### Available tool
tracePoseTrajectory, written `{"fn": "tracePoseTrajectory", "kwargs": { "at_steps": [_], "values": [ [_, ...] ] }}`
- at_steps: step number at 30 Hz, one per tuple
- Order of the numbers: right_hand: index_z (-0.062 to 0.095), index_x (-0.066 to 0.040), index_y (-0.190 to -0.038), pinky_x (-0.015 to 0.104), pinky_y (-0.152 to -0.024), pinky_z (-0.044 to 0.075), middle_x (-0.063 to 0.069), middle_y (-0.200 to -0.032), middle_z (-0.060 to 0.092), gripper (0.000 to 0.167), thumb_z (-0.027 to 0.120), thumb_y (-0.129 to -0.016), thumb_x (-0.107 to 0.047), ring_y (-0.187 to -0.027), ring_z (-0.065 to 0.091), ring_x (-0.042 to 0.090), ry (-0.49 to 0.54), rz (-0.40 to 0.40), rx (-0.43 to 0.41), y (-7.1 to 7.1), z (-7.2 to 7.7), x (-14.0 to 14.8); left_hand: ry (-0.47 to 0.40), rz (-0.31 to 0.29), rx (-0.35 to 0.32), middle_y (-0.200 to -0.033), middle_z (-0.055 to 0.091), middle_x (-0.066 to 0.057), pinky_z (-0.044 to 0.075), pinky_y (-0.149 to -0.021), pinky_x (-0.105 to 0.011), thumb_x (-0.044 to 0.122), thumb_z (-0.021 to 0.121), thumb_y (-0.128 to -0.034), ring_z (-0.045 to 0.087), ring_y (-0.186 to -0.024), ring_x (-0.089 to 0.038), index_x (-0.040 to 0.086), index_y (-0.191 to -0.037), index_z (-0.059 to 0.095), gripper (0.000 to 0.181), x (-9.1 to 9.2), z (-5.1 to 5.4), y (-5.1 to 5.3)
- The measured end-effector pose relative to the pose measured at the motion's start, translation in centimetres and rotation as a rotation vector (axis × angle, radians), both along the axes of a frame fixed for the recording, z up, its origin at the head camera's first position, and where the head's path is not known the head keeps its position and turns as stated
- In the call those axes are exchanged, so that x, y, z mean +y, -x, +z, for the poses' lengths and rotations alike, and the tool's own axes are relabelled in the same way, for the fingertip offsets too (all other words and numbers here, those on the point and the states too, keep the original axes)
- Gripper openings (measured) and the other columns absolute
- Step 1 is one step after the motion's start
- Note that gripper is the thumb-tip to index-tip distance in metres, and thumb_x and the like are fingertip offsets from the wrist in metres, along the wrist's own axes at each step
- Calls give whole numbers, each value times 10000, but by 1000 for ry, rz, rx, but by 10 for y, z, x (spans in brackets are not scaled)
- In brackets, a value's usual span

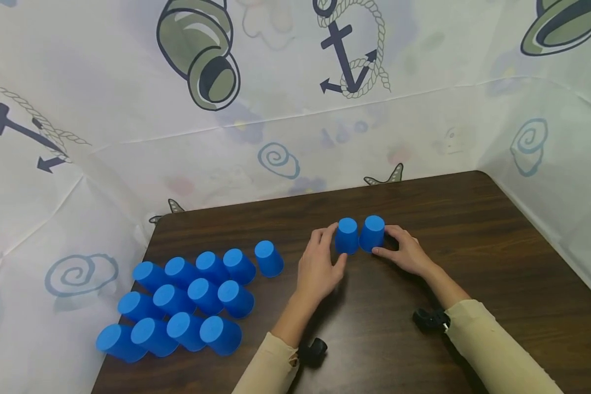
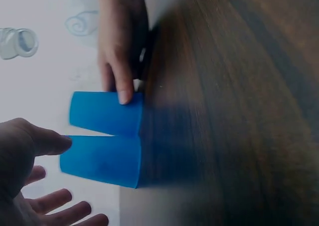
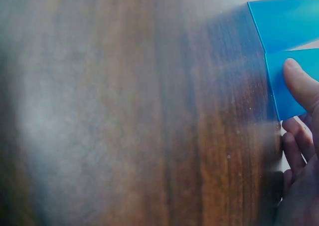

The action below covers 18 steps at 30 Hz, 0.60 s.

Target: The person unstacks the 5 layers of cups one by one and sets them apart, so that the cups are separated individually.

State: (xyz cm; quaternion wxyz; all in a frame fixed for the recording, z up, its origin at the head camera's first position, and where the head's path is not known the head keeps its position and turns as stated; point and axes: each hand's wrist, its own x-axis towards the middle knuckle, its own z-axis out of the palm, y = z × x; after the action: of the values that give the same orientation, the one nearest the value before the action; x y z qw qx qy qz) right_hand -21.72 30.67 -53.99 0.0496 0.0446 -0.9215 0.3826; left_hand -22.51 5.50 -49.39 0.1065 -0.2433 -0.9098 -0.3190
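Observation:
Two blue plastic cups stand upside down side by side near the middle of the table, the left cup (image 1: 347,236) and the right cup (image 1: 372,234), with their rims touching. My right hand (image 1: 407,253) holds the right cup, its thumb (image 3: 298,81) on the near side and the other fingers around the far side. Beside the left cup is my left hand (image 1: 320,268), its thumb and fingers spread apart. In the left wrist view the left thumb (image 2: 52,142) is close to that cup (image 2: 102,160); whether it touches I cannot tell.
At the left of the dark wooden table (image 1: 369,339) several upside-down blue cups (image 1: 172,300) stand in rows. One more cup (image 1: 268,259) stands at the right end of the back row. A patterned white sheet (image 1: 295,109) hangs behind and around the table.

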Motion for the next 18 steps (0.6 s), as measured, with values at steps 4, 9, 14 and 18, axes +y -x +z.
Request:
{"fn": "tracePoseTrajectory", "kwargs": {
  "at_steps": [4,9,14,18],
  "values": [
    [503,7,-1375,699,-1029,248,249,-1417,465,622,714,-906,-343,-1330,376,451,-2,-1,-13,1,-1,1,11,-14,8,-1370,485,-62,565,-775,-449,282,742,-881,538,-1194,-233,240,-1510,376,729,12,0,10],
    [498,9,-1379,694,-1033,248,251,-1421,462,629,706,-910,-356,-1326,377,452,-9,-4,-24,1,-1,1,-4,-28,-21,-1368,495,-41,544,-858,-466,327,721,-898,535,-1225,-230,268,-1496,401,681,21,1,20],
    [505,8,-1374,691,-1027,265,247,-1412,476,615,705,-913,-346,-1317,391,450,-12,-1,-12,1,0,0,-14,-22,-42,-1270,527,-34,543,-865,-420,327,715,-905,576,-1165,-205,252,-1442,477,592,27,-2,26],
    [503,3,-1379,692,-1024,261,244,-1414,475,621,702,-914,-358,-1315,389,450,-14,-7,-14,0,1,0,-11,-9,-30,-1231,536,-31,546,-850,-411,312,713,-909,604,-1120,-205,245,-1394,519,526,30,-6,29]
  ]
}}
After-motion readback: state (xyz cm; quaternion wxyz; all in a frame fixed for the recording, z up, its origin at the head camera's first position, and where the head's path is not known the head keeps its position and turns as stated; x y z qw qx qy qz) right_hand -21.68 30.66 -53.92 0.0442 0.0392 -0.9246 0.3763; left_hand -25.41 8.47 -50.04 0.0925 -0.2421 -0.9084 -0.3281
